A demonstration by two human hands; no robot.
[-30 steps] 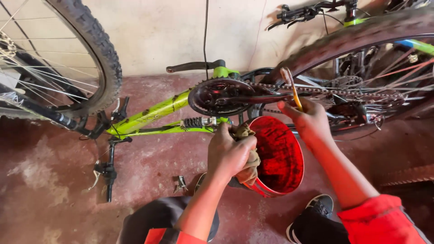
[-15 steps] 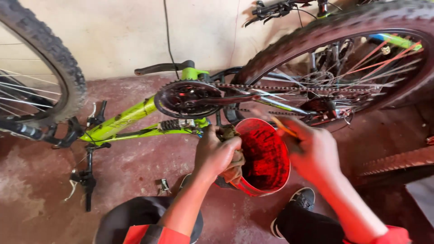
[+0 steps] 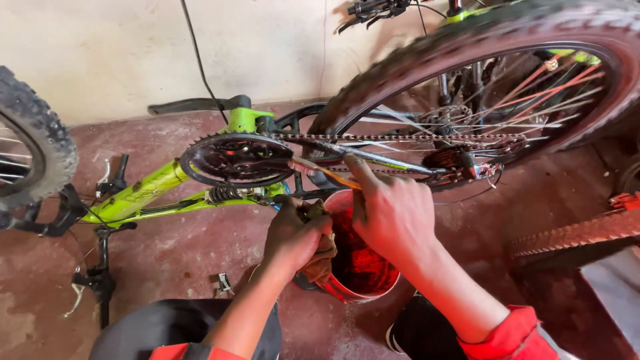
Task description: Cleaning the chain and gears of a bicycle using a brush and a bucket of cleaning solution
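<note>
A green bicycle (image 3: 160, 187) lies upside down on the floor, its chainring (image 3: 237, 160) and chain (image 3: 400, 138) facing me. My left hand (image 3: 297, 233) grips the rim of a red container (image 3: 357, 263) together with a dirty rag, holding it tilted just below the chainring. My right hand (image 3: 390, 213) holds a thin orange-handled brush (image 3: 320, 172), whose tip touches the chain beside the chainring. The rear wheel (image 3: 487, 87) stands to the right of my hands.
The front wheel (image 3: 33, 153) sits at the left edge, with the handlebar and brake levers (image 3: 93, 267) on the reddish floor. A pale wall (image 3: 133, 47) runs behind. A ridged metal plate (image 3: 573, 233) lies at right. My dark shoe (image 3: 407, 330) is below the container.
My right hand went from the chain down into the red container and has come back up with the brush to the chain by the chainring. The view shifted right.
</note>
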